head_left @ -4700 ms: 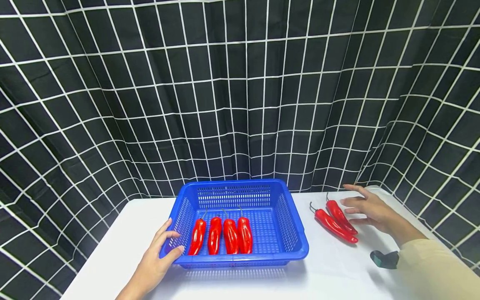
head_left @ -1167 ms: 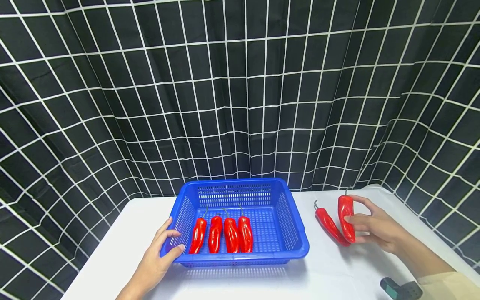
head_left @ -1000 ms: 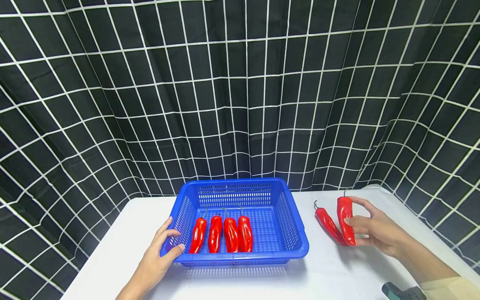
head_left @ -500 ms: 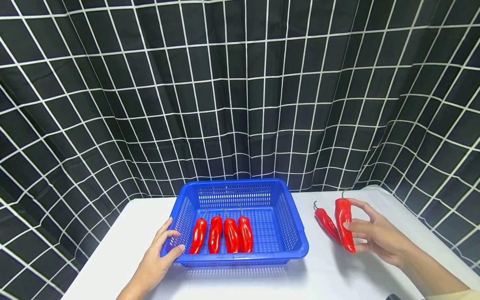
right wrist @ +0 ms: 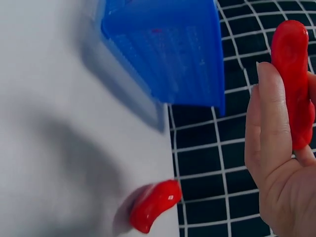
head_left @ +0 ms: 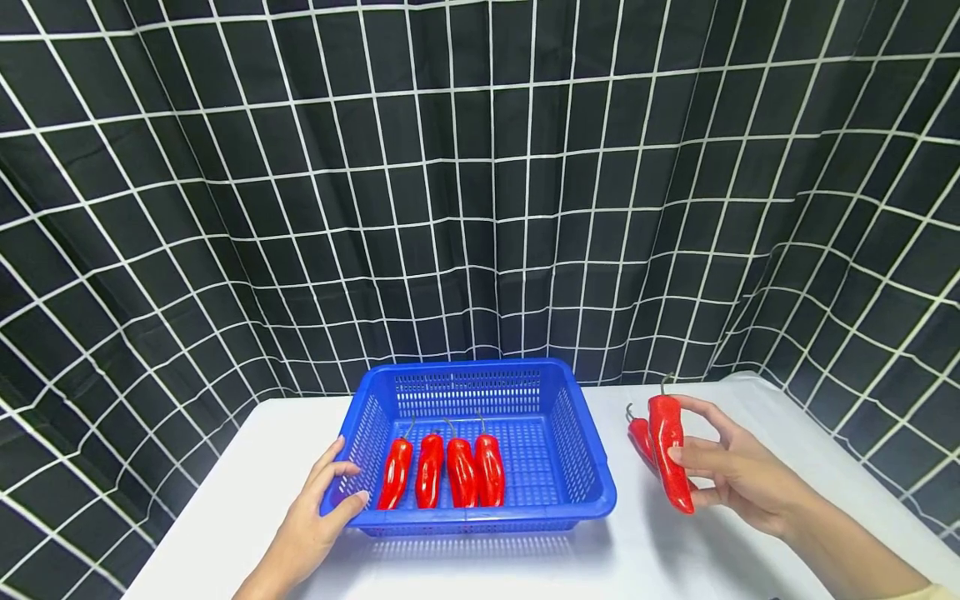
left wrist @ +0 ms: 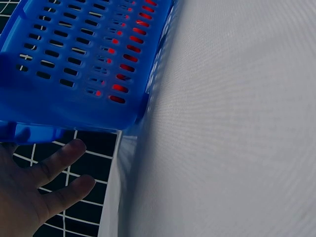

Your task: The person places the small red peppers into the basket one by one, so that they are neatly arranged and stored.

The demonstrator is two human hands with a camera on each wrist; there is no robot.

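My right hand pinches a red chili pepper between thumb and fingers, its green stem up. The chili is raised above the white table. Behind it lies another red chili, partly covered in the head view. My left hand rests at the left side of a blue basket, its thumb and fingers spread at the rim near the front corner. In the left wrist view, two straight fingers show beside the basket's wall. Several red chilies lie in a row inside the basket, towards its left.
A white cloth covers the table. Behind and around it hangs a black curtain with a white grid. The basket stands left of the two chilies, its right wall facing the held chili.
My right hand has taken one of the two chilies from the table, tilted it upright and moved left and nearer with it. My left hand and the basket have stayed in place.
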